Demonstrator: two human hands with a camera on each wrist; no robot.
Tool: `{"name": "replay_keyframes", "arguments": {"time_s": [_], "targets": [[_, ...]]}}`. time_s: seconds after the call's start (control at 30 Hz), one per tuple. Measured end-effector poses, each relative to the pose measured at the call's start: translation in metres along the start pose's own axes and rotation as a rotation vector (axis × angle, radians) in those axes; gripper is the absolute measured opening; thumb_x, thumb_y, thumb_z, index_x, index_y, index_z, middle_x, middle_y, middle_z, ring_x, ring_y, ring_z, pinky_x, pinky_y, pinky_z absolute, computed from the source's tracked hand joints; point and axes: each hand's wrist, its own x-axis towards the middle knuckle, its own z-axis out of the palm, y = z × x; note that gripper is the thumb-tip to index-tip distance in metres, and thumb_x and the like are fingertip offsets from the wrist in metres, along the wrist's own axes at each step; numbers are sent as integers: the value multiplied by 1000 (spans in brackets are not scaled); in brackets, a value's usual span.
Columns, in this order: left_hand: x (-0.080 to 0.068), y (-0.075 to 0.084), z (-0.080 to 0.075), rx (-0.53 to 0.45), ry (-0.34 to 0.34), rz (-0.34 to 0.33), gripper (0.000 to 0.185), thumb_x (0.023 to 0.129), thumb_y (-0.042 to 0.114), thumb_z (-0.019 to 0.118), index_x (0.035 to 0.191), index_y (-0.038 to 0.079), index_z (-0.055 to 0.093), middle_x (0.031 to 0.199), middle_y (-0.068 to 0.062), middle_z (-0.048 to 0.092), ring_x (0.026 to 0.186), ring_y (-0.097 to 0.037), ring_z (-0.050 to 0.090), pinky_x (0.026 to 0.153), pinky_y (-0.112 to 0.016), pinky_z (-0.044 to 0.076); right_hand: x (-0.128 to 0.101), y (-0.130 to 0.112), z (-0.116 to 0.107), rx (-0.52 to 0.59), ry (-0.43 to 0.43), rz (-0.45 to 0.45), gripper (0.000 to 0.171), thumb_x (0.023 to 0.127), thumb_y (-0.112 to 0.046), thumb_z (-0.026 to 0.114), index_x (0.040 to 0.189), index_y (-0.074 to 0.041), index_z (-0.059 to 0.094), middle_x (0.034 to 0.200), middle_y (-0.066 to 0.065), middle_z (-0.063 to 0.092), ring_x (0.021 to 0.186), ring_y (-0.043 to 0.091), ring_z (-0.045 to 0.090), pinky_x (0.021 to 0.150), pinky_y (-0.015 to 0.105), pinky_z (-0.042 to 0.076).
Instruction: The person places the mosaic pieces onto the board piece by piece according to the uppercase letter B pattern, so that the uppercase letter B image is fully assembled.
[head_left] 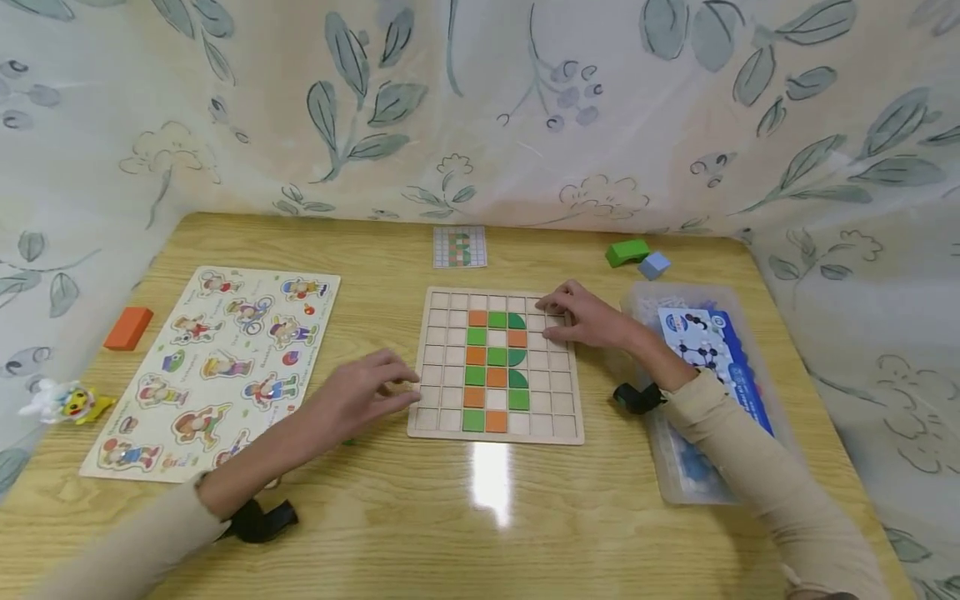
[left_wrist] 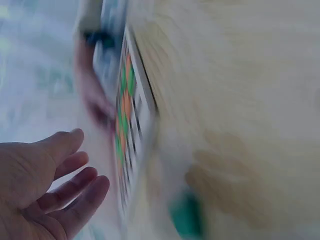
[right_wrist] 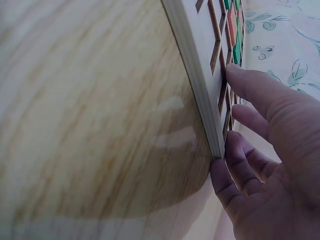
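Note:
A square wooden grid board (head_left: 551, 404) lies mid-table with orange square tiles (head_left: 497, 422), green square tiles (head_left: 473, 419) and dark green quarter-round tiles (head_left: 517, 357) in its cells. My right hand (head_left: 592, 321) rests on the board's far right corner; in the right wrist view the thumb (right_wrist: 250, 82) touches the surface and other fingertips lie at the edge. My left hand (head_left: 360, 392) hovers at the board's left edge, holding nothing, fingers loosely bent and apart in the left wrist view. A blurred green piece (left_wrist: 187, 215) lies on the table near it.
A pattern card (head_left: 460, 247) lies behind the board. To the left are a picture puzzle (head_left: 251, 346), an orange block (head_left: 128, 328) and a small yellow toy (head_left: 75, 403). A plastic box (head_left: 671, 479), a green arch block (head_left: 627, 252) and a blue block (head_left: 655, 265) stand right.

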Motion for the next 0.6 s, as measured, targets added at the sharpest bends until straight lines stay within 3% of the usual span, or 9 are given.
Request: {"name": "replay_keyframes", "arguments": {"time_s": [0.13, 0.27, 0.43, 0.6], "targets": [[-47, -17, -19, 84, 48, -159, 15, 82, 21, 77, 96, 16, 73, 93, 2, 67, 72, -8, 66, 62, -20, 52, 2, 0, 0, -9, -1, 7, 47, 92, -24, 67, 134, -6, 54, 121, 16, 43, 110, 29, 49, 88, 41, 39], [-73, -21, -24, 158, 57, -230, 19, 81, 31, 78, 98, 24, 72, 94, 10, 67, 76, -6, 64, 61, -20, 48, 0, 3, -1, -3, 7, 14, 47, 92, -22, 67, 134, -6, 54, 120, 16, 42, 110, 29, 49, 87, 41, 40], [-79, -20, -19, 210, 65, -220, 23, 79, 36, 79, 98, 27, 71, 94, 15, 65, 78, -3, 62, 59, -19, 45, -1, 5, 0, 4, 6, 12, 47, 92, -23, 67, 135, -7, 54, 119, 15, 42, 109, 28, 48, 86, 39, 40], [-76, -21, -15, 220, 1, -224, 26, 78, 37, 79, 99, 25, 71, 93, 13, 63, 71, 1, 57, 55, -16, 41, 1, 3, 2, 1, 11, -14, 47, 92, -23, 67, 134, -7, 55, 117, 15, 43, 105, 26, 48, 85, 38, 40]]}}
